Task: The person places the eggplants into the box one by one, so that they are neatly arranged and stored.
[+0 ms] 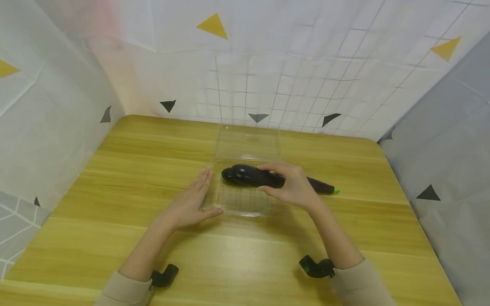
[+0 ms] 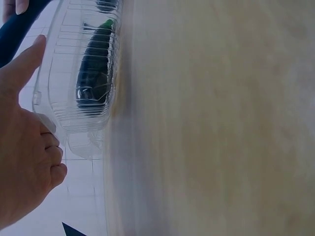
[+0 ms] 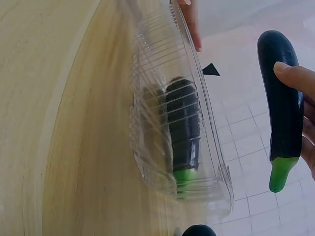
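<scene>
A dark eggplant (image 1: 250, 175) is in my right hand (image 1: 292, 182), pinched between thumb and fingers above an open clear plastic container (image 1: 245, 212). Its green stem end (image 3: 281, 174) shows in the right wrist view. A second eggplant (image 3: 183, 125) lies inside the container, seen through the ribbed wall. My left hand (image 1: 189, 204) rests against the container's left side, fingers straight, thumb at the front rim. To the right, partly behind my right hand, lies a third eggplant (image 1: 320, 186) with a green tip.
The container's clear lid (image 1: 248, 142) lies folded back toward the far edge of the wooden table (image 1: 237, 263). White patterned sheets (image 1: 245, 76) hang behind the table and at both sides. A black wrist camera (image 1: 317, 267) sits at each sleeve.
</scene>
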{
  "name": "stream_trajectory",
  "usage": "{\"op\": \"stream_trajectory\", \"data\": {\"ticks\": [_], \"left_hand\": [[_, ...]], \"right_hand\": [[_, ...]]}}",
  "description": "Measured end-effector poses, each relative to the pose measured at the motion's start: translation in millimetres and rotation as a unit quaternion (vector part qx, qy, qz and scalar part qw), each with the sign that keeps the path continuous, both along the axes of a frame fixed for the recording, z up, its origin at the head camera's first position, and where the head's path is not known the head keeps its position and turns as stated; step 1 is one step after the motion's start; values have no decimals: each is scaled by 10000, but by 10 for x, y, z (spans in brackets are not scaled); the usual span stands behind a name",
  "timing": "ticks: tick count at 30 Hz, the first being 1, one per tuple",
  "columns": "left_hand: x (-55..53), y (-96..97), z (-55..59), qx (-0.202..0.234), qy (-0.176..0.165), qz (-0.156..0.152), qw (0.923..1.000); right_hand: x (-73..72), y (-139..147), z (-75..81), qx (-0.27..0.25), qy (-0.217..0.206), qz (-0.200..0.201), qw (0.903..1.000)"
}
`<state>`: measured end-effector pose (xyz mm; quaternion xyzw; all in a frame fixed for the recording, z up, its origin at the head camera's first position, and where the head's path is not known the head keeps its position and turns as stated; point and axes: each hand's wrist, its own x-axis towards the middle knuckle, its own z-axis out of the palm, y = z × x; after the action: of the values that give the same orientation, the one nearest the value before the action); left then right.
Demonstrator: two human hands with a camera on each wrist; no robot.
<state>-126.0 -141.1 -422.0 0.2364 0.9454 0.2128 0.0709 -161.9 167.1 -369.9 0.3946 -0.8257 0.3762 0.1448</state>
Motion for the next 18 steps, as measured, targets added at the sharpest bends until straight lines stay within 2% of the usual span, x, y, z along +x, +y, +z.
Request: {"op": "stream_trajectory", "data": {"ticks": [18], "left_hand": [[-1,5,4,14,-15,20,10000]], "right_hand": [[-61,-134,-89,-28,-97,148,9998]]}}
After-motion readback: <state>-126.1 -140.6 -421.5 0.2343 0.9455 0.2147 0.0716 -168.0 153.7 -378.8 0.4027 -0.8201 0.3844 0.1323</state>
